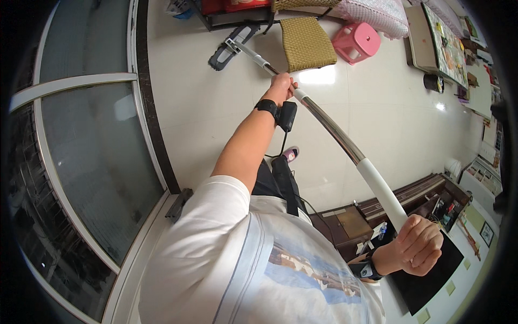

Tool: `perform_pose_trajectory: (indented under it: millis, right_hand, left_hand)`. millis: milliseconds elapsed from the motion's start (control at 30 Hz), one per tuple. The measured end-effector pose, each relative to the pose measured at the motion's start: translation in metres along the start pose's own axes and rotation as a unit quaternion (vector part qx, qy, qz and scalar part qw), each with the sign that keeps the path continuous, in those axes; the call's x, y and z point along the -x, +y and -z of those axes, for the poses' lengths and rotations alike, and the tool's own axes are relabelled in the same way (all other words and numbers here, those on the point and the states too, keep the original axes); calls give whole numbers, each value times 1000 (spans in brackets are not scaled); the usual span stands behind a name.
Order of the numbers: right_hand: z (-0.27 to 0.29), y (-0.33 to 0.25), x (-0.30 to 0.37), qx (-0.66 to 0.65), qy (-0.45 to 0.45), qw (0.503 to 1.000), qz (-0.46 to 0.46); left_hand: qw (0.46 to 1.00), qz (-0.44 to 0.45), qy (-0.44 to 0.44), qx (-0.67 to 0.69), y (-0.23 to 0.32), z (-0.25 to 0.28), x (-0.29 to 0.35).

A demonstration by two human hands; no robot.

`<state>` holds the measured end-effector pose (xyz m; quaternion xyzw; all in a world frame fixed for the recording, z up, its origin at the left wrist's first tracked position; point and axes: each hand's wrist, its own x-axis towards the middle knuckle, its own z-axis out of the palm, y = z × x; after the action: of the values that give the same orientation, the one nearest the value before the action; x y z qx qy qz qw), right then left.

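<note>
I hold a flat mop by its long white-and-silver pole point(334, 129). My left hand point(283, 86) is wrapped around the lower part of the pole. At the upper end, by the white grip point(384, 194), my right hand point(419, 245) is closed in a fist around the handle. The grey mop head point(233, 47), with a dark fringed edge, lies on the pale tiled floor beyond my left hand. Black straps circle both wrists, and a small black box with a cable hangs at the left one.
A woven seat point(306, 43) and a pink plastic stool point(356, 43) stand close to the mop head's right. Along the left runs a framed glass door point(91, 156). A black bin point(433, 82) sits by a table point(445, 46). Brown cabinets point(348, 222) and a black screen point(426, 281) are at lower right.
</note>
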<state>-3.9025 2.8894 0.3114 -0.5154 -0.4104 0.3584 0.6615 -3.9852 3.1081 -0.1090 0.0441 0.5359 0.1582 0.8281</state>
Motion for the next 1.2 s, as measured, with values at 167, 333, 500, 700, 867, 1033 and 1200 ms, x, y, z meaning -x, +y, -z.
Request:
perform_pose_trajectory:
  millis: [167,333,500,700,867,1033,1200]
  right_hand:
    - [39,-14,28,-26,20,999,-1]
    - [92,-42,73,-49,101,994,3]
    - [156,-81,110,-59,145,988,-16]
    - [228,-102,124,-104,170,980,-14]
    - [263,-92,136,-177,104,978,36]
    - [271,-77,126,-210,124,970,3]
    - [227,-21,79,-151,97,983,-49]
  left_hand:
    - [998,25,30,-45,-49,2,13]
    - [997,34,13,-72,-130,-1,43]
    - [994,74,30,-78,-224,-11,89]
    - [990,120,49,48,-302,-30,127]
    - [977,152,19,148,-304,-38,120]
    - [976,82,18,200,-268,-66,96]
    - [985,-42,-4,165,-185,-58,48]
